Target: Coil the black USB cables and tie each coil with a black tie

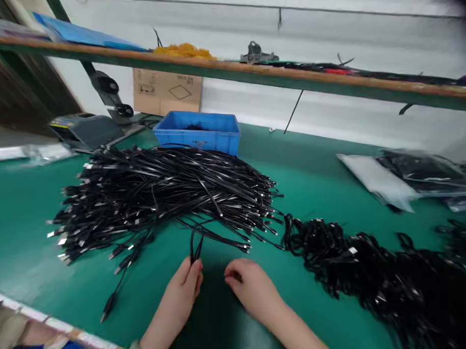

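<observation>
left hand [184, 282]: clamped on a black cable [195, 247]; cable doubled into a narrow loop above the fist. right hand [252, 287]: just beside the left hand, off the cable; fingers curled loosely toward the thumb, nothing visible in the grasp. contact between thumb and fingertips: not discernible.

ahead and to the left of the left hand: large pile of straight cables [175, 182], laid roughly alongside one another on the green surface [145, 278], ends toward both sides. nearer, to the left of the left hand: one loose connector [108, 306], trailing off the pile. to the right of the right hand: long heap of coiled cables [390, 282]. ahead of both hands, beyond the pile: blue bin [221, 142], with dark contents too small to identify.

progress, as judged from the two groups: coiled heap, probably the finished share; straight pile, probably the remaining share, and substantial. held cable: apparently in between, folded but not yet among the coils. exact counts: not determinable.
</observation>
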`<state>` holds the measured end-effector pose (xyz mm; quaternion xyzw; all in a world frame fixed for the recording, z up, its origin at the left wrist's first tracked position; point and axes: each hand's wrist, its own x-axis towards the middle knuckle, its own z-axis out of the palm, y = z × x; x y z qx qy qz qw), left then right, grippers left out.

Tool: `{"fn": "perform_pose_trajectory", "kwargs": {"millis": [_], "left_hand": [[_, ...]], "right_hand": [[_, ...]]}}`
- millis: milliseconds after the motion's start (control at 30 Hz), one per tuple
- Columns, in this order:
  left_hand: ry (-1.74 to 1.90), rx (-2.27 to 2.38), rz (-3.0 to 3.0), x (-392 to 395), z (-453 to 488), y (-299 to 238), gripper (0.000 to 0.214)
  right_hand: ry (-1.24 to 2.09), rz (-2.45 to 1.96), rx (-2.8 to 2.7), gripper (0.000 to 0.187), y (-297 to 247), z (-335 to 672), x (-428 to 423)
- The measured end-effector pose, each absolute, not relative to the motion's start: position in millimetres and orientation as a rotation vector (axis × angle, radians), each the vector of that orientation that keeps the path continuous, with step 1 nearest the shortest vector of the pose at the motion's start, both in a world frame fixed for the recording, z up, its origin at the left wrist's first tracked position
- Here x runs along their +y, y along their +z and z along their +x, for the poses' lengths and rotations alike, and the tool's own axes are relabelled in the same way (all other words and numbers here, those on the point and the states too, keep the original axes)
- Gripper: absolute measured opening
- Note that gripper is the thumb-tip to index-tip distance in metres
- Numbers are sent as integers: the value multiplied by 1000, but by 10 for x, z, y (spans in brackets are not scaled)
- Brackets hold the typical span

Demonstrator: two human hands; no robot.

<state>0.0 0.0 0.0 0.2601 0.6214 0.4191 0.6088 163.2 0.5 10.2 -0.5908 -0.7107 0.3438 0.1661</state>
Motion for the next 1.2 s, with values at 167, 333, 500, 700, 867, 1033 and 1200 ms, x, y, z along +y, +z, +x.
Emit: {"fn": "perform_pose_trajectory", "kwargs": {"millis": [167, 333, 500, 700, 867, 1033, 1200], "left_hand": [[924, 1502, 632, -37, -34, 31, 40], [838, 1528, 715, -39, -23, 59, 40], [825, 1464, 863, -75, -32, -22, 33], [713, 1552, 1558, -184, 116, 52, 23], [669, 1474, 1623, -244, 188, 122, 32], [710, 1334, 1141, -198, 128, 133, 36], [535, 1049, 927, -89, 32, 241, 46]], "right_hand": [[846, -1520, -2342, 10, 71, 1593, -118], [688, -1509, -2528, 5, 57, 1583, -139], [1119, -1500, -1808, 9, 94, 1579, -94], [1540, -1241, -883, 40, 164, 1408, 5], [1583, -1259, -853, 24, 155, 1320, 9], [1544, -1117, -1076, 14, 165, 1425, -55], [1686, -1000, -1364, 21, 299, 1632, -59]]}}
